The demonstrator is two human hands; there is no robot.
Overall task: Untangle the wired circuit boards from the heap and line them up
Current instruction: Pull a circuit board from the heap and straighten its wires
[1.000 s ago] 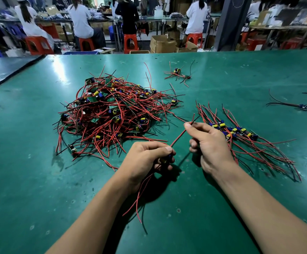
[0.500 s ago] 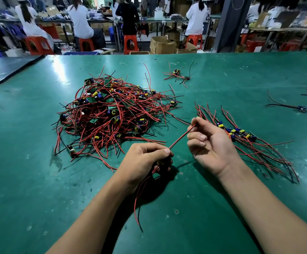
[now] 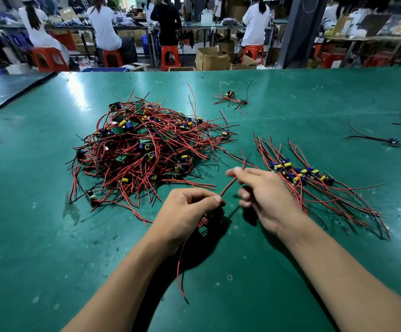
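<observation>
Head view: my left hand (image 3: 189, 209) grips one board near centre, the board itself hidden in my fist. My right hand (image 3: 266, 197), blurred, seems to pinch its red wire (image 3: 228, 187) taut. The heap (image 3: 144, 149) lies far left, the row (image 3: 302, 173) right. I judge I'm straightening leads; next, lay this board beside the row.
</observation>
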